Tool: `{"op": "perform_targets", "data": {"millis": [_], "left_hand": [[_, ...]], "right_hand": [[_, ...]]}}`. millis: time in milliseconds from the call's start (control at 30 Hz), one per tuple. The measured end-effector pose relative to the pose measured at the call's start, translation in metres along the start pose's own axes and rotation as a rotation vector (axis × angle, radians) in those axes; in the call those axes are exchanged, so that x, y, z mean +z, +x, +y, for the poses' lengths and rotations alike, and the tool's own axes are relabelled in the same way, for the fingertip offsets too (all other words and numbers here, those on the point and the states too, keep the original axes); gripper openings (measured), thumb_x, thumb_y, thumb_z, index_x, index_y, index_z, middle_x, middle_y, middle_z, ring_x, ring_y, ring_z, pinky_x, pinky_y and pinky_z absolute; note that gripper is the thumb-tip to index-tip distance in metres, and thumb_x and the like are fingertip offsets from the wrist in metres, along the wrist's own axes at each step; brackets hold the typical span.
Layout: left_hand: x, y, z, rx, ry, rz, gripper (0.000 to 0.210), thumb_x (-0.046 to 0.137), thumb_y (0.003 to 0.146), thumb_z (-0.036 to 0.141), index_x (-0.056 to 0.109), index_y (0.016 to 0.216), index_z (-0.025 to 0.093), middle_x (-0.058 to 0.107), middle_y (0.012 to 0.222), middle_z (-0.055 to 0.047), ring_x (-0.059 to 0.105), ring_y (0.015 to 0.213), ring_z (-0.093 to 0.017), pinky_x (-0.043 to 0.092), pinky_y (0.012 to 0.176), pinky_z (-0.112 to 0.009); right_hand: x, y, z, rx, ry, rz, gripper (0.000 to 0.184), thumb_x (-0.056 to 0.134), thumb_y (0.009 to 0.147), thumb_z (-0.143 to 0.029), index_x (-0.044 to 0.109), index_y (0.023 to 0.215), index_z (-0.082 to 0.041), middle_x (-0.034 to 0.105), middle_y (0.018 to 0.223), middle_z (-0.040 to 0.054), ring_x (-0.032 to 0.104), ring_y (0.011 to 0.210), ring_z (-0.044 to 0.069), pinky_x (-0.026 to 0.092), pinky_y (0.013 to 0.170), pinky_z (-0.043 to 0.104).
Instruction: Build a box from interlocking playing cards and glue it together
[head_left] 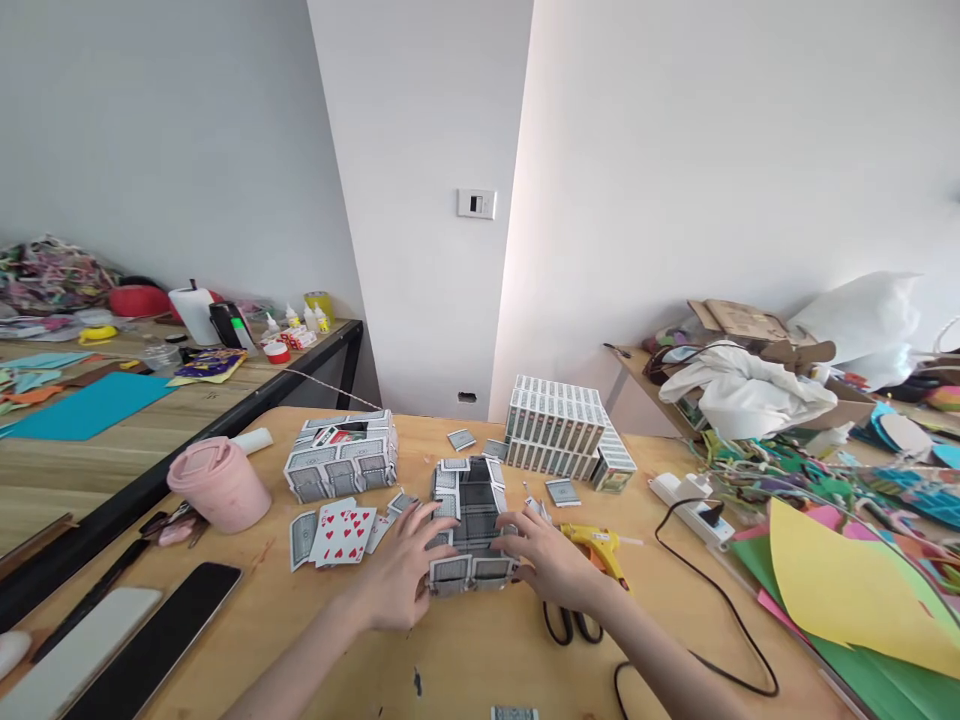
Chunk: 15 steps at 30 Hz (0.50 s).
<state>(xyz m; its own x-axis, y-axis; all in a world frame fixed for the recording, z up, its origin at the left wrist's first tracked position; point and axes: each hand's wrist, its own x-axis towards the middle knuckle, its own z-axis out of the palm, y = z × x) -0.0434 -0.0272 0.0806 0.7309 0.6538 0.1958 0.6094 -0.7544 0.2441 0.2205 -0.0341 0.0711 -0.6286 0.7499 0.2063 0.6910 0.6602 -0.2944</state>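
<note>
Beneath both grips, pale wood worktop; between them, open-topped card box. Left hand half-closed on left wall, fingers spread; right hand loosely curled over right wall. Light, even pressure looks best: thin cards could buckle. Just right of right grip, yellow glue gun; left of left grip, loose cards.

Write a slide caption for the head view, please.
Left fingers and right fingers on an open card box near a glue gun.
</note>
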Motion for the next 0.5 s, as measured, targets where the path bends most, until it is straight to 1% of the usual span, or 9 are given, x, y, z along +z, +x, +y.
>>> {"op": "perform_targets", "data": {"millis": [67,133,233,333,433,500], "left_hand": [[-0.004,-0.003,-0.003,-0.016,0.023,0.018,0.047,0.052,0.061,0.007,0.056,0.104,0.026,0.045,0.132,-0.003,0.025,0.131,-0.031,0.027,0.105,-0.058],[-0.004,-0.009,-0.008,-0.049,0.031,0.061,0.04,0.052,0.066,0.009,0.055,0.102,0.025,0.044,0.133,-0.003,0.026,0.131,-0.029,0.031,0.103,-0.055],[0.0,-0.021,-0.019,-0.14,0.006,0.142,0.024,0.058,0.071,0.018,0.056,0.094,0.025,0.047,0.131,-0.003,0.036,0.126,-0.027,0.04,0.098,-0.048],[0.012,-0.032,-0.028,-0.271,-0.029,0.251,0.01,0.059,0.076,0.029,0.057,0.084,0.025,0.051,0.125,-0.003,0.046,0.118,-0.025,0.047,0.092,-0.042],[0.031,-0.041,-0.03,-0.373,-0.084,0.373,0.011,0.056,0.079,0.034,0.058,0.079,0.023,0.053,0.123,-0.005,0.051,0.114,-0.024,0.048,0.09,-0.04],[0.045,-0.046,-0.029,-0.421,-0.146,0.444,0.013,0.053,0.081,0.034,0.059,0.083,0.022,0.052,0.125,-0.007,0.051,0.115,-0.024,0.048,0.09,-0.041]], "right_hand": [[0.005,-0.005,0.003,0.052,-0.004,0.073,0.036,0.058,0.069,-0.007,0.059,0.101,-0.023,0.054,0.113,0.005,0.05,0.096,0.018,0.046,0.08,0.032],[0.014,-0.012,0.006,0.107,0.001,0.151,0.026,0.061,0.069,-0.01,0.059,0.093,-0.02,0.056,0.105,0.0054,0.053,0.091,0.017,0.048,0.076,0.03],[0.03,-0.024,0.01,0.135,-0.01,0.268,0.01,0.057,0.078,-0.015,0.059,0.087,-0.019,0.06,0.096,0.0051,0.058,0.086,0.017,0.05,0.075,0.03],[0.046,-0.032,0.01,0.124,-0.001,0.357,0.013,0.053,0.084,-0.024,0.061,0.094,-0.02,0.063,0.1,0.0065,0.06,0.091,0.018,0.051,0.081,0.031],[0.06,-0.036,0.007,0.155,-0.009,0.451,0.02,0.051,0.086,-0.028,0.063,0.101,-0.022,0.066,0.102,0.0066,0.063,0.093,0.018,0.05,0.086,0.033],[0.069,-0.037,0.003,0.213,-0.027,0.508,0.024,0.05,0.087,-0.028,0.062,0.105,-0.022,0.067,0.106,0.0073,0.063,0.096,0.019,0.05,0.089,0.036]]}}
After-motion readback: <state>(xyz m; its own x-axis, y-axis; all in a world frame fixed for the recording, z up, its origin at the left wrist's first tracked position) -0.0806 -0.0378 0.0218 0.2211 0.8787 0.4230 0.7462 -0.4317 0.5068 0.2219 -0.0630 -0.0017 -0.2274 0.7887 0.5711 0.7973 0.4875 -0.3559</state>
